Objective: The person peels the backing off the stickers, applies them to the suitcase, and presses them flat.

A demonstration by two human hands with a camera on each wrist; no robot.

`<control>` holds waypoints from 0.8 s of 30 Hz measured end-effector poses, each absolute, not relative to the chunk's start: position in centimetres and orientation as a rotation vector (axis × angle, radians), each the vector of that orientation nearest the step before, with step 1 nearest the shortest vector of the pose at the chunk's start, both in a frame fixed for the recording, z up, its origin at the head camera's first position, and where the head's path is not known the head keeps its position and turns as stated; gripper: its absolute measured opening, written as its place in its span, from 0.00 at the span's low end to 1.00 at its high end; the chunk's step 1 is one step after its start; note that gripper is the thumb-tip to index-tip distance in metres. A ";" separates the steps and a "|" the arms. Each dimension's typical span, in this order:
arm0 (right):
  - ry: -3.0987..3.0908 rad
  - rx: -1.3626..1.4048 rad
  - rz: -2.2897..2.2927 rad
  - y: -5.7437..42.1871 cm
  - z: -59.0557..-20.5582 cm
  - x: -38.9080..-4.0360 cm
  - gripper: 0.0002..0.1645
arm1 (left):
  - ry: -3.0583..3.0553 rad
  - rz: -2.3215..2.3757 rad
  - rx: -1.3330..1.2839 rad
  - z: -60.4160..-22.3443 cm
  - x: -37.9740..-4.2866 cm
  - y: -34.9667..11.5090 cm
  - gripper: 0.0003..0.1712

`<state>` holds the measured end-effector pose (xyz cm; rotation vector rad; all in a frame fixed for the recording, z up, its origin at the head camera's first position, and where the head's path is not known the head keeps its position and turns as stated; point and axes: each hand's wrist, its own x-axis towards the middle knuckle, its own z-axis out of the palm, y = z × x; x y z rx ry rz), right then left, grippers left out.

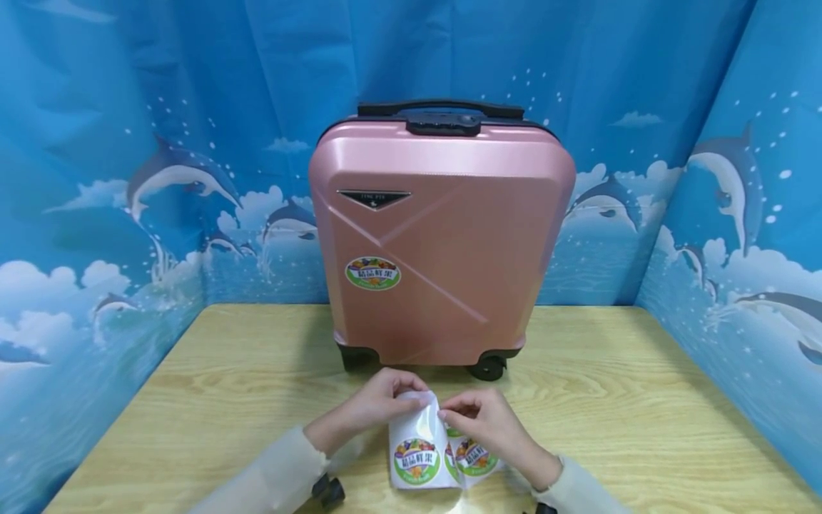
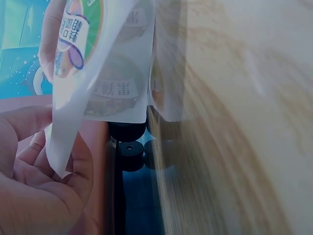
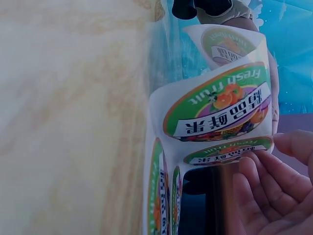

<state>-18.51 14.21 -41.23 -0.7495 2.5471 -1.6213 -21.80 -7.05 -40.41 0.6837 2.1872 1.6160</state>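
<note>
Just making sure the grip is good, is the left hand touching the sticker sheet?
Touching. The left wrist view shows the left hand pinching the sticker sheet, its end held in the curled fingers.

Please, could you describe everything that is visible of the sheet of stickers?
The sheet of stickers looks like thin, glossy white paper. Its oval green labels show colourful fruit, "Fresh fruit" and Chinese characters on a white band. It is bent and curled, in front of the suitcase. The left hand pinches its edge nearest the suitcase; the right hand pinches it close by.
</note>
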 end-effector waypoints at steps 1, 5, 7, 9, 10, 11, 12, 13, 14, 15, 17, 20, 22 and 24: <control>2.546 -0.738 -1.619 14.2 -41.2 -18.5 0.11 | 2.192 1.612 0.686 -40.5 -21.9 -7.1 0.11; 2.537 -0.715 -1.625 14.4 -41.2 -18.6 0.11 | 2.201 1.599 0.698 -40.6 -22.0 -7.3 0.11; 2.531 -0.714 -1.629 14.4 -41.3 -18.6 0.10 | 2.201 1.592 0.707 -40.6 -22.0 -7.3 0.11; 2.530 -0.715 -1.628 14.4 -41.5 -18.8 0.10 | 2.199 1.592 0.714 -40.6 -22.0 -7.4 0.11; 2.528 -0.717 -1.629 14.4 -41.6 -18.8 0.09 | 2.198 1.593 0.716 -40.6 -22.0 -7.4 0.11; 2.528 -0.715 -1.627 14.4 -41.6 -18.9 0.09 | 2.199 1.595 0.720 -40.5 -21.9 -7.4 0.11; 2.529 -0.714 -1.625 14.4 -41.7 -18.9 0.09 | 2.198 1.600 0.722 -40.5 -22.0 -7.4 0.11; 2.530 -0.712 -1.622 14.4 -41.7 -18.9 0.08 | 2.200 1.602 0.721 -40.5 -21.9 -7.4 0.11; 2.531 -0.710 -1.619 14.4 -41.7 -18.9 0.08 | 2.201 1.603 0.718 -40.5 -21.9 -7.4 0.11; 2.532 -0.710 -1.618 14.4 -41.7 -18.9 0.08 | 2.202 1.604 0.715 -40.4 -21.9 -7.4 0.11; 2.539 -0.713 -1.613 14.4 -41.6 -18.9 0.08 | 2.204 1.604 0.711 -40.4 -21.9 -7.4 0.11; 2.552 -0.726 -1.612 14.4 -41.4 -18.8 0.07 | 2.203 1.605 0.707 -40.4 -22.0 -7.5 0.11; 2.554 -0.738 -1.624 14.4 -41.3 -18.7 0.07 | 2.202 1.607 0.706 -40.3 -22.1 -7.6 0.11; 2.553 -0.745 -1.639 14.4 -41.4 -18.6 0.07 | 2.200 1.609 0.706 -40.3 -22.1 -7.7 0.11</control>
